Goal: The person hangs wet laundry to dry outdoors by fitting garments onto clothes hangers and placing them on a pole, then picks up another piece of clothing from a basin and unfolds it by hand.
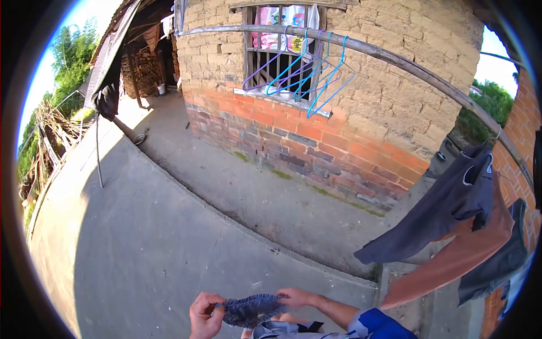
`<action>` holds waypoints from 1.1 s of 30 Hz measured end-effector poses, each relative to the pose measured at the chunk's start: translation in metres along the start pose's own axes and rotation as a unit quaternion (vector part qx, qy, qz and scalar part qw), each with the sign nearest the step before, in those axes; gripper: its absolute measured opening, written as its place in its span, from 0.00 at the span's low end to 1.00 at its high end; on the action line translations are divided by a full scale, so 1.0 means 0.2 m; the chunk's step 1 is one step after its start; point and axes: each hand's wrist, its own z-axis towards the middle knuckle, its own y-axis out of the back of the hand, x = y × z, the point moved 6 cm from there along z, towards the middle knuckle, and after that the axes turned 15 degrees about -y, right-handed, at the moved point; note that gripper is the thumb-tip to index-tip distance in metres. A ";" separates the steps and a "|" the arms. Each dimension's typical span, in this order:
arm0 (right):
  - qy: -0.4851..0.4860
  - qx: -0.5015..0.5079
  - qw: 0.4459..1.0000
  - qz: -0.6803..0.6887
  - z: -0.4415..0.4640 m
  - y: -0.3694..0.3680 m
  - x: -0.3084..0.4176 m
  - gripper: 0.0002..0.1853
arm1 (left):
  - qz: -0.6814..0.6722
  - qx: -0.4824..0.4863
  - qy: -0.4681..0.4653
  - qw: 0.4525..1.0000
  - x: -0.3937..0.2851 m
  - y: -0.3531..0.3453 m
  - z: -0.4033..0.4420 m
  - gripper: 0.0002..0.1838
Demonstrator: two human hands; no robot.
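Note:
My left hand is closed on one end of a dark blue, denim-like garment with a frayed edge. At the other end, my right hand pinches the same cloth, so it stretches between the two hands low in the view. Whether it is a pair of shorts or another piece, I cannot tell. Just below it, my own clothing and legs partly show.
Above hangs a long pole with several blue and purple hangers. Dark trousers, brown trousers and other clothes hang at the right. A brick wall with a barred window stands ahead; a shallow gutter crosses the concrete.

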 end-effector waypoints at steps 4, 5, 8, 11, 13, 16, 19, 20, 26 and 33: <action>-0.019 -0.009 0.999 -0.037 0.10 0.32 0.22 0.17 | -0.025 -0.019 0.010 0.999 0.07 -0.03 0.20 0.06; 0.005 -0.028 0.997 -0.067 0.12 0.40 0.29 0.16 | -0.022 -0.020 -0.002 1.000 0.09 -0.03 0.24 0.05; 0.046 -0.087 0.989 -0.109 0.21 0.61 0.42 0.14 | -0.043 -0.067 0.027 0.996 0.19 0.00 0.35 0.06; 0.084 -0.142 0.977 -0.133 0.25 0.81 0.59 0.12 | -0.060 -0.065 0.014 0.996 0.31 0.04 0.50 0.05; 0.102 -0.164 0.975 -0.113 0.20 0.95 0.85 0.11 | -0.061 -0.046 0.010 0.997 0.41 0.07 0.59 0.05; 0.131 -0.225 0.960 -0.101 0.15 1.13 1.18 0.09 | -0.090 -0.036 -0.006 0.995 0.53 0.11 0.75 0.09; 0.173 -0.315 0.926 -0.115 0.04 1.27 1.57 0.07 | -0.143 -0.032 0.009 0.989 0.68 0.18 0.88 0.12; 0.177 -0.343 0.914 -0.123 0.00 1.30 1.68 0.07 | -0.158 -0.029 0.020 0.987 0.72 0.21 0.92 0.12; 0.205 -0.543 0.802 -0.144 -0.12 1.54 2.13 0.06 | -0.169 0.003 -0.012 0.985 0.89 0.43 1.12 0.11; 0.073 -0.747 0.627 -0.209 -0.17 2.18 2.30 0.17 | -0.196 0.017 0.016 0.980 1.05 0.55 1.19 0.11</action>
